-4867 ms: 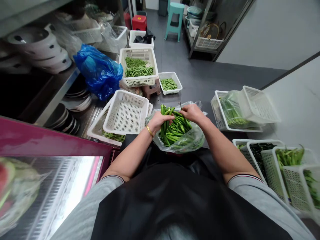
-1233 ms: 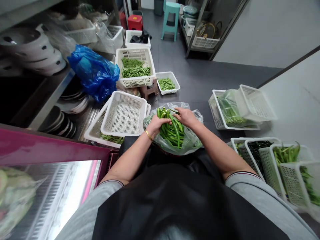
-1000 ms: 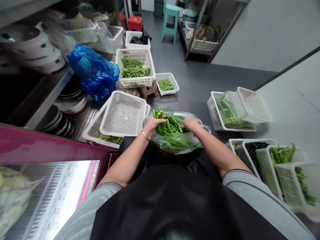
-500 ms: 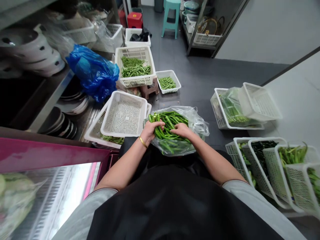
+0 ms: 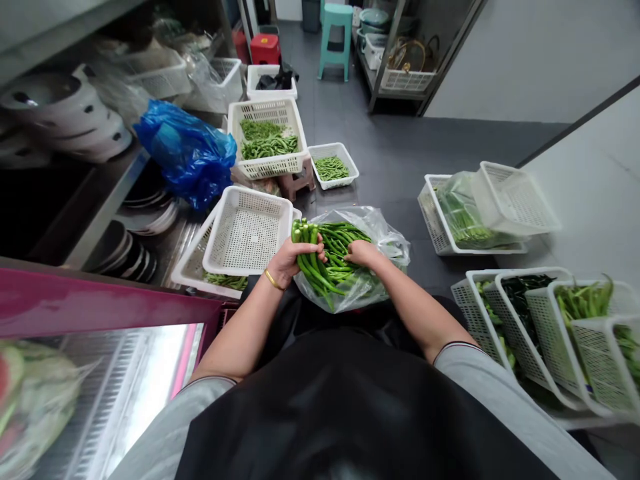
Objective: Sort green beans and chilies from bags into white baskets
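My left hand point(image 5: 290, 261) is closed around a bunch of long green chili peppers point(image 5: 306, 233), their stem ends gathered at the top and tips hanging down to the right. Beneath and beside the bunch, a clear plastic bag point(image 5: 377, 223) lies open on my lap, filled with loose green chili peppers point(image 5: 345, 233). My right hand point(image 5: 364, 255) is inside the bag's opening, its curled fingertips touching the loose peppers. What those fingers pinch, if anything, is hidden. Just left of the bag, a white perforated basket point(image 5: 250, 230) sits on another basket holding green pods.
A white basket point(image 5: 269, 167) of green vegetables stands on a low stool, beside a smaller basket point(image 5: 354, 175) of green beans. A blue plastic bag point(image 5: 185, 157) hangs off the left shelf. More white baskets point(image 5: 505, 283) with greens line the right side. An open cooler point(image 5: 125, 387) is lower left.
My left hand has moved slightly left, and its bunch now stands more upright with the stem ends bundled. My right fingers have curled more tightly among the loose peppers.
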Action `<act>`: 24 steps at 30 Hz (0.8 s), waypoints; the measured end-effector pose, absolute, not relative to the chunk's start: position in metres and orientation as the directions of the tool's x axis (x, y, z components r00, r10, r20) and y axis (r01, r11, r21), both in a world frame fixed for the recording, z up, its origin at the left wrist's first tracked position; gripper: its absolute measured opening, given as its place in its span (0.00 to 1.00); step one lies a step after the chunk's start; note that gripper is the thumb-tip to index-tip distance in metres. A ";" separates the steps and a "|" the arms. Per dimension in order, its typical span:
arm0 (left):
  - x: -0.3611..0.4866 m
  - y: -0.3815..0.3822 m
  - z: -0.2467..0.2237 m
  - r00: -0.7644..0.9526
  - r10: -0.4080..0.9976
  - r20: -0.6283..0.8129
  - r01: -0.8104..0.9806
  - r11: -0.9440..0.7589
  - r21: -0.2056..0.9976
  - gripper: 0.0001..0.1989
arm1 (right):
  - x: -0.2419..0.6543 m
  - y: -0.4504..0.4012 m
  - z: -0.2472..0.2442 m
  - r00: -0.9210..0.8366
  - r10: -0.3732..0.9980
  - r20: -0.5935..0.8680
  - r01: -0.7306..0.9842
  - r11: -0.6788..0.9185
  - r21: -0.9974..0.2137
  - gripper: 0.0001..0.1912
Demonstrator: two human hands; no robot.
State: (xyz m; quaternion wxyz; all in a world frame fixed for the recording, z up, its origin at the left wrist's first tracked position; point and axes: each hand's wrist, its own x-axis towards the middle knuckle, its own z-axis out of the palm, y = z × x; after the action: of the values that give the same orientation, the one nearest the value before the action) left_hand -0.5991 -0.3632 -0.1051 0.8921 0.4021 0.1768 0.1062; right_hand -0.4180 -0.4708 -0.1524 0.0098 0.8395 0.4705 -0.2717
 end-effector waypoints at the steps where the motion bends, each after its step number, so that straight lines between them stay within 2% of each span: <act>1: -0.600 -0.362 -0.104 0.913 0.329 -0.240 -0.031 0.643 0.765 0.15 | -0.416 -0.471 -0.151 0.399 0.784 -0.476 0.801 -0.551 -0.235 0.08; 3: -0.598 -0.361 -0.105 0.905 0.335 -0.262 -0.003 0.621 0.784 0.15 | -0.413 -0.475 -0.141 0.384 0.810 -0.443 0.794 -0.535 -0.289 0.07; 4: -0.596 -0.361 -0.107 0.902 0.337 -0.272 0.010 0.612 0.791 0.15 | -0.411 -0.478 -0.132 0.383 0.828 -0.410 0.770 -0.531 -0.353 0.07; 7: -0.583 -0.363 -0.115 0.907 0.329 -0.262 0.028 0.575 0.817 0.17 | -0.409 -0.484 -0.103 0.368 0.871 -0.326 0.570 -0.488 -0.661 0.08; 9: -0.574 -0.366 -0.119 0.917 0.328 -0.225 0.010 0.546 0.838 0.19 | -0.414 -0.483 -0.088 0.322 0.900 -0.292 0.399 -0.409 -0.821 0.09; 12: -0.564 -0.372 -0.121 0.930 0.323 -0.175 -0.022 0.525 0.851 0.20 | -0.425 -0.477 -0.078 0.331 0.925 -0.185 0.299 -0.288 -0.910 0.08; 14: -0.560 -0.380 -0.121 0.933 0.318 -0.168 -0.024 0.523 0.852 0.20 | -0.431 -0.473 -0.078 0.417 0.906 -0.070 0.424 -0.263 -0.867 0.06; 15: -0.559 -0.384 -0.120 0.929 0.329 -0.170 -0.026 0.515 0.857 0.18 | -0.433 -0.472 -0.079 0.461 0.887 0.003 0.534 -0.276 -0.799 0.06; 17: -0.560 -0.392 -0.117 0.910 0.376 -0.177 -0.035 0.495 0.868 0.16 | -0.433 -0.469 -0.084 0.504 0.855 0.125 0.732 -0.346 -0.586 0.09; 18: -0.562 -0.394 -0.115 0.898 0.402 -0.179 -0.045 0.489 0.871 0.15 | -0.432 -0.469 -0.088 0.507 0.851 0.137 0.787 -0.392 -0.477 0.11; 19: -0.566 -0.394 -0.111 0.886 0.429 -0.178 -0.064 0.492 0.868 0.14 | -0.431 -0.468 -0.093 0.509 0.856 0.089 0.811 -0.442 -0.383 0.13; 21: -0.578 -0.388 -0.102 0.872 0.462 -0.161 -0.128 0.533 0.836 0.14 | -0.429 -0.466 -0.107 0.500 0.854 -0.141 0.821 -0.520 -0.236 0.15; 23: -0.595 -0.377 -0.090 0.860 0.497 -0.114 -0.228 0.575 0.785 0.14 | -0.430 -0.463 -0.122 0.474 0.806 -0.355 0.823 -0.549 -0.148 0.19; 24: -0.604 -0.370 -0.084 0.850 0.519 -0.083 -0.279 0.579 0.766 0.14 | -0.433 -0.461 -0.129 0.465 0.789 -0.401 0.824 -0.552 -0.130 0.21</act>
State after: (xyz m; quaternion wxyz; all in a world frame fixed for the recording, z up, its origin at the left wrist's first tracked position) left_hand -0.6037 -0.3701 -0.0840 0.8756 0.3982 0.1512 0.2278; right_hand -0.4331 -0.4608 -0.1288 0.0406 0.8550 0.4716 -0.2118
